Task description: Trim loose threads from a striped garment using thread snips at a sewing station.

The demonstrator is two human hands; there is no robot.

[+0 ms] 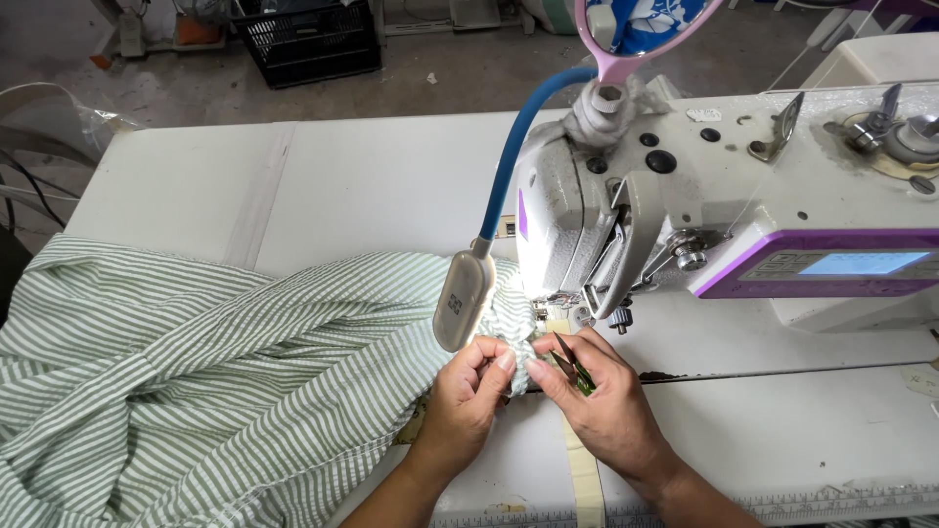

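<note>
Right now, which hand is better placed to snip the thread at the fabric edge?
Right, probably. The right hand holds the snips, tips at the striped fabric edge, which the left hand pinches.

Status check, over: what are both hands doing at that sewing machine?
Left hand pinching striped green fabric. Right hand holds thread snips at the fabric's edge. Lamp head hangs just above the left hand.
</note>
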